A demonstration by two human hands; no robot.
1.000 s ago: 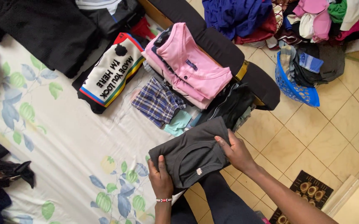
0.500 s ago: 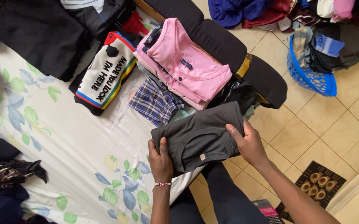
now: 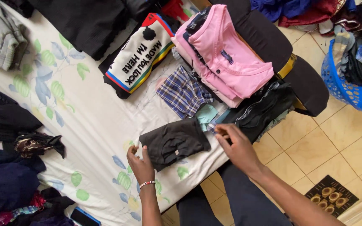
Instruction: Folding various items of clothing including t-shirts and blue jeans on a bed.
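Dark grey folded garment (image 3: 173, 142), lower centre, on floral bed sheet (image 3: 84, 125); left hand (image 3: 140, 165) open-fingered at its edge, right hand (image 3: 236, 146) loosely curled, empty.

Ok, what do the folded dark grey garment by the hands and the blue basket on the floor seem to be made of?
The dark grey garment looks like soft matte knit fabric, likely cotton jersey: it folds flat with limp creases and has no sheen. The blue basket looks like moulded plastic: stiff, slightly glossy walls pierced with a regular pattern of holes.
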